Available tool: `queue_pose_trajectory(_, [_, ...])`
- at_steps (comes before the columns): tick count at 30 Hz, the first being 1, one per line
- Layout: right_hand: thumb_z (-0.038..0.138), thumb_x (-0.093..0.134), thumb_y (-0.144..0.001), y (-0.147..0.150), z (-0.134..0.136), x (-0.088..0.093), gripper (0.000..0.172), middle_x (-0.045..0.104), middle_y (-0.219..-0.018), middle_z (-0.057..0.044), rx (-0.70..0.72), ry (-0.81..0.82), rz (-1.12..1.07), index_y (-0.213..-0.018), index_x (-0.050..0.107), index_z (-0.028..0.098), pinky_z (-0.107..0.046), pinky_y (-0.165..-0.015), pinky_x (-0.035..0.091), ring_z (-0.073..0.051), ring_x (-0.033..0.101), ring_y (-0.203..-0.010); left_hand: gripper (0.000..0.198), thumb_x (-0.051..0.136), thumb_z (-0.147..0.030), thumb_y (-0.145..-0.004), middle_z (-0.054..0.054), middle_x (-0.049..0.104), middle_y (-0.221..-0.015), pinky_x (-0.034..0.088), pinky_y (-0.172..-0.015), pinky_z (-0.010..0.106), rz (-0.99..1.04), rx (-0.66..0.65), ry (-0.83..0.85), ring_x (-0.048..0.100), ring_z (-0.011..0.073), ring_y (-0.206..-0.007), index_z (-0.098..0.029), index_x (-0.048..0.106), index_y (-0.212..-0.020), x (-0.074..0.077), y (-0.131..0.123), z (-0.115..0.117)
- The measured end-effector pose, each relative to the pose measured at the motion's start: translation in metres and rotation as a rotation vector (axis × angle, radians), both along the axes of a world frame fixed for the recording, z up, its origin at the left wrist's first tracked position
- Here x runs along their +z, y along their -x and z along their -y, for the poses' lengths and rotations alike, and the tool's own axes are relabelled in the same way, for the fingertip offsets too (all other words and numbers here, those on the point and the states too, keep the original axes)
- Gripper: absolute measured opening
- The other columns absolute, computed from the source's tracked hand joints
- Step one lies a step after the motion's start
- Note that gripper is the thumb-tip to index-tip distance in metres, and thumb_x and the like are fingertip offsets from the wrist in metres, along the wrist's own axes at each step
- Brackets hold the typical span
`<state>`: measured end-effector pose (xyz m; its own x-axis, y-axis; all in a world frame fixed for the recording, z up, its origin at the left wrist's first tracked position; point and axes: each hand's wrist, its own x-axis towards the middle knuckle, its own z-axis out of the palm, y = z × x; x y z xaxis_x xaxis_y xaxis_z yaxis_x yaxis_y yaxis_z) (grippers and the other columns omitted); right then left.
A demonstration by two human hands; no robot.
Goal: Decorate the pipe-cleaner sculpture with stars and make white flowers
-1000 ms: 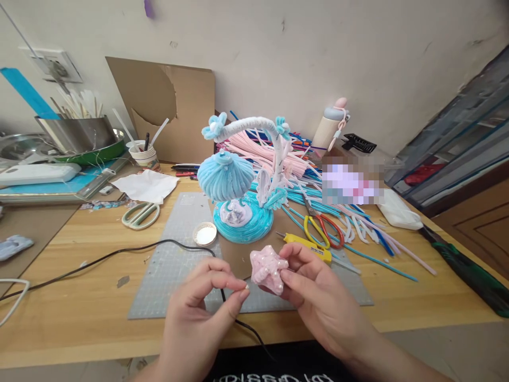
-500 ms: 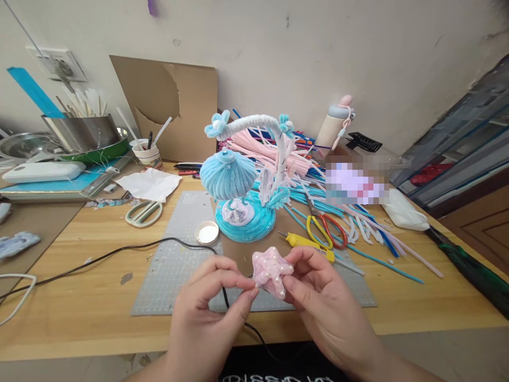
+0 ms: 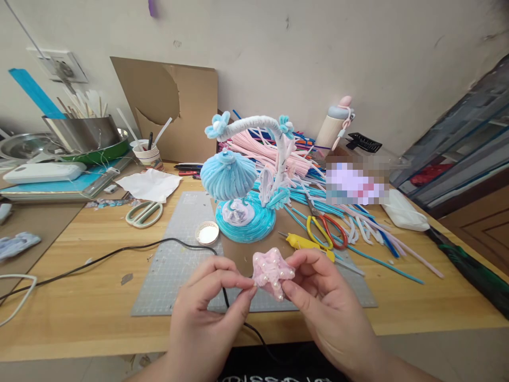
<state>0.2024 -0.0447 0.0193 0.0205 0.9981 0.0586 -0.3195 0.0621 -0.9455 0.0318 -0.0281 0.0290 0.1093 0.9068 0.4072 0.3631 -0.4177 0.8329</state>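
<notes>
Pale wall (image 3: 246, 53) backs a wooden surface (image 3: 99, 302), where a gray mat (image 3: 155, 292) spreads beneath the left grip (image 3: 210, 302) and right grip (image 3: 334, 297). Beyond both stands a blue fuzzy lamp-shaped craft (image 3: 246, 231). Past the right grip lie scissors (image 3: 338, 233) and a yellow tool (image 3: 304, 242); a black cable (image 3: 135, 247) crosses under the left. Between the grips is a pink star (image 3: 272, 271), its right side held by the right's nearly closed thumb and fingers. The left's thumb and forefinger pinch a barely visible bead (image 3: 255, 284) against the star's left edge; one second ago they were apart from it.
</notes>
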Motion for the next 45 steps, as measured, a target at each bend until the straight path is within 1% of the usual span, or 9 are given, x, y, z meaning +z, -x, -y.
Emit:
queue_pose_trajectory(9, [0.019, 0.065, -0.082, 0.000, -0.001, 0.002, 0.014, 0.060, -0.082, 0.002, -0.007, -0.026, 0.047, -0.091, 0.059, 0.028, -0.020, -0.066, 0.052, -0.010, 0.060, -0.072, 0.007, 0.066, -0.015, -0.074, 0.003, 0.061, -0.080, 0.048, -0.064, 0.026, -0.041, 0.004, -0.028, 0.060, 0.0149, -0.072, -0.022, 0.068, -0.074, 0.001, 0.000, 0.000])
queue_pose_trajectory(17, [0.015, 0.063, -0.082, 0.001, 0.003, 0.005, 0.017, 0.061, -0.081, 0.004, 0.000, -0.054, 0.085, -0.091, 0.059, 0.029, -0.019, -0.066, 0.052, -0.009, 0.060, -0.072, 0.005, 0.066, -0.016, -0.076, 0.002, 0.060, -0.080, 0.047, -0.064, 0.026, -0.123, 0.033, -0.069, 0.061, 0.0149, -0.073, -0.021, 0.067, -0.074, 0.001, 0.000, -0.001])
queue_pose_trajectory(23, [0.013, 0.062, -0.082, 0.001, 0.003, 0.005, 0.021, 0.061, -0.083, 0.003, -0.023, -0.093, 0.163, -0.092, 0.060, 0.031, -0.020, -0.067, 0.052, -0.011, 0.061, -0.075, 0.006, 0.065, -0.016, -0.076, 0.003, 0.060, -0.081, 0.047, -0.064, 0.026, -0.130, 0.020, -0.065, 0.060, 0.0151, -0.074, -0.021, 0.066, -0.075, 0.000, 0.000, -0.001])
queue_pose_trajectory(30, [0.012, 0.061, -0.083, 0.001, 0.004, 0.005, 0.024, 0.061, -0.085, 0.002, -0.004, -0.126, 0.219, -0.095, 0.059, 0.033, -0.020, -0.069, 0.052, -0.011, 0.061, -0.077, 0.007, 0.064, -0.014, -0.076, 0.002, 0.060, -0.081, 0.048, -0.065, 0.026, -0.135, 0.022, -0.089, 0.060, 0.0143, -0.075, -0.021, 0.067, -0.076, 0.001, 0.001, -0.001])
queue_pose_trajectory(34, [0.015, 0.063, -0.083, 0.001, 0.001, 0.001, 0.020, 0.060, -0.084, 0.002, 0.006, -0.084, 0.119, -0.095, 0.060, 0.030, -0.019, -0.068, 0.051, -0.010, 0.060, -0.075, 0.009, 0.063, -0.013, -0.077, 0.001, 0.059, -0.081, 0.047, -0.065, 0.024, -0.144, 0.010, -0.089, 0.060, 0.0129, -0.075, -0.021, 0.066, -0.075, 0.002, -0.001, -0.002])
queue_pose_trajectory(37, [0.021, 0.066, -0.082, 0.001, -0.002, -0.003, 0.015, 0.060, -0.087, 0.001, 0.028, 0.066, -0.038, -0.093, 0.058, 0.027, -0.021, -0.070, 0.050, -0.011, 0.059, -0.079, 0.010, 0.065, -0.014, -0.076, 0.000, 0.060, -0.082, 0.047, -0.066, 0.024, -0.135, 0.009, -0.072, 0.059, 0.0126, -0.075, -0.022, 0.065, -0.080, 0.002, -0.002, -0.003])
queue_pose_trajectory(40, [0.024, 0.069, -0.080, 0.003, -0.005, -0.004, 0.018, 0.059, -0.091, 0.001, 0.071, 0.208, -0.212, -0.093, 0.057, 0.025, -0.023, -0.072, 0.051, -0.011, 0.058, -0.082, 0.015, 0.067, -0.015, -0.075, 0.000, 0.061, -0.083, 0.046, -0.065, 0.024, -0.110, 0.017, -0.070, 0.058, 0.0128, -0.077, -0.023, 0.062, -0.087, 0.000, -0.002, -0.004])
queue_pose_trajectory(42, [0.023, 0.069, -0.080, 0.004, -0.005, -0.003, 0.019, 0.058, -0.091, 0.001, 0.094, 0.245, -0.288, -0.093, 0.056, 0.025, -0.023, -0.073, 0.051, -0.010, 0.058, -0.082, 0.015, 0.066, -0.014, -0.076, -0.001, 0.062, -0.084, 0.046, -0.065, 0.024, -0.099, -0.003, -0.066, 0.057, 0.0127, -0.077, -0.023, 0.062, -0.088, 0.000, -0.003, -0.004])
queue_pose_trajectory(45, [0.022, 0.069, -0.080, 0.005, -0.005, -0.002, 0.018, 0.058, -0.090, 0.001, 0.105, 0.251, -0.327, -0.093, 0.056, 0.024, -0.025, -0.076, 0.051, -0.010, 0.058, -0.083, 0.012, 0.064, -0.014, -0.078, -0.001, 0.062, -0.083, 0.045, -0.064, 0.023, -0.085, -0.046, -0.049, 0.056, 0.0115, -0.074, -0.022, 0.062, -0.086, 0.001, -0.004, -0.004])
